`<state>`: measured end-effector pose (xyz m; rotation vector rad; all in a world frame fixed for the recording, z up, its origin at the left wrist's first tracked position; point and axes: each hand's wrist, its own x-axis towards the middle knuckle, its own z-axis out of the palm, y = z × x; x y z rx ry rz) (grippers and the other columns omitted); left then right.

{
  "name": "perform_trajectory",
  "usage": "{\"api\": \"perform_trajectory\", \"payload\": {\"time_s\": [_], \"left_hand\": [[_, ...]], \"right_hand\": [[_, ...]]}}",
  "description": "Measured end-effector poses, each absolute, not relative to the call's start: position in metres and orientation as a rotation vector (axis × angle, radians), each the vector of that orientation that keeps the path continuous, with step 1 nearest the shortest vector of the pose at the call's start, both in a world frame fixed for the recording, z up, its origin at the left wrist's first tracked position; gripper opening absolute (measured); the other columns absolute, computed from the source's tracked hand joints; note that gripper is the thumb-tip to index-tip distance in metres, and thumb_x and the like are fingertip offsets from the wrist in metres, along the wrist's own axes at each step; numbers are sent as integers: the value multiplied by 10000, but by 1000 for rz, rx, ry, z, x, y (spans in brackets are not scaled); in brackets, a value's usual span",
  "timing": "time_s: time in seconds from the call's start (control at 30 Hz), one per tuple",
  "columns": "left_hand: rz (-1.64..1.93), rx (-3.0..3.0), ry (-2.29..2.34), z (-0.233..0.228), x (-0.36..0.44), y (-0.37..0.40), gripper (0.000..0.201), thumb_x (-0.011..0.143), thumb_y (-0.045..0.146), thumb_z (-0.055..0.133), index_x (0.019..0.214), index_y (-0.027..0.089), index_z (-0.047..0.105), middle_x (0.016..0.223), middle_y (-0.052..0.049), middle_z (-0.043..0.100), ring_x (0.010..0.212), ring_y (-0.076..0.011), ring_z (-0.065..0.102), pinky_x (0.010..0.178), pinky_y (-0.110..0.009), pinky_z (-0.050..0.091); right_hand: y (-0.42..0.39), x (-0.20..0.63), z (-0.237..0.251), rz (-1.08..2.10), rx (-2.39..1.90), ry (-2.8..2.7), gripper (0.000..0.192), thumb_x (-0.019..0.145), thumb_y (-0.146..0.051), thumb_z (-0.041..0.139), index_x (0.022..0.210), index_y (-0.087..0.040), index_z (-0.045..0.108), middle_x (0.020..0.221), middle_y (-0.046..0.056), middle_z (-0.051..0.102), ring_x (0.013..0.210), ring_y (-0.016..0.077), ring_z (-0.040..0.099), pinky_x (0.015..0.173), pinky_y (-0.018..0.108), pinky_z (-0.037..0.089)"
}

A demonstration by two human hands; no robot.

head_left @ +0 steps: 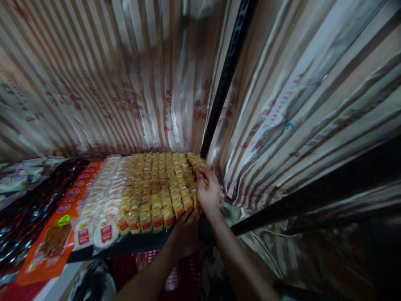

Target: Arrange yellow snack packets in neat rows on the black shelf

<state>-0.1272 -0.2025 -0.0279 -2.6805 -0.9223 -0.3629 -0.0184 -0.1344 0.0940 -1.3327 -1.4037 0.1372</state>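
The right hand (208, 193) sits at the right end of the yellow packets (161, 184), fingers curled and pinched on one small packet at the edge of the rows. The left hand (185, 234) lies lower, fingers spread flat against the front edge of the shelf (131, 244) just below the nearest yellow packets; it grips nothing that I can make out. The yellow packets stand in tight rows filling the right half of the shelf. To their left run white round packets (100, 209), then orange bags (54, 240), then dark glossy bags (28, 205). A black upright post (225, 79) rises behind the right hand, with striped shiny sheeting (125, 75) covering the walls around.
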Motion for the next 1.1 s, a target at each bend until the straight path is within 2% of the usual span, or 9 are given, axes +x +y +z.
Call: {"api": "perform_trajectory", "payload": {"time_s": [0.23, 0.4, 0.57, 0.87, 1.1], "left_hand": [[-385, -2595, -893, -31, -128, -205, 542, 870, 310, 364, 1333, 31, 410, 1432, -140, 363, 1348, -236, 267, 1115, -363, 153], [-400, -2640, -893, -31, -131, -206, 530, 878, 282, 365, 1352, 47, 375, 1465, -132, 302, 1360, -219, 248, 1119, -353, 157], [-410, -2662, -903, -29, -133, -207, 485, 878, 234, 361, 1324, 51, 411, 1480, -120, 267, 1371, -214, 224, 1118, -347, 157], [-327, -2672, -804, -29, -130, -211, 437, 901, 232, 341, 1294, 78, 454, 1459, -119, 316, 1346, -231, 278, 1089, -373, 211], [-424, -2686, -872, -33, -112, -211, 412, 927, 247, 328, 1282, 100, 474, 1345, -97, 491, 1252, -220, 421, 1052, -343, 278]], "right_hand": [[-214, 9, 32, 122, -1459, -1404, 274, 878, -249, 371, 1002, -177, 604, 1026, 110, 619, 1027, 211, 560, 927, 425, 453], [-230, 20, 3, 140, -1574, -1458, 325, 866, -226, 357, 1084, -179, 594, 1093, 124, 596, 1056, 223, 549, 942, 445, 452], [-229, 22, -13, 143, -1645, -1503, 385, 832, -156, 342, 1140, -134, 572, 1119, 144, 569, 1083, 219, 532, 951, 419, 459], [-227, 20, -31, 136, -1639, -1461, 426, 823, -148, 350, 1198, -127, 550, 1118, 158, 543, 1105, 233, 507, 933, 422, 473], [-225, 19, -30, 175, -1659, -1440, 460, 803, -129, 361, 1218, -169, 554, 1097, 132, 549, 1051, 219, 538, 928, 407, 479]]}}
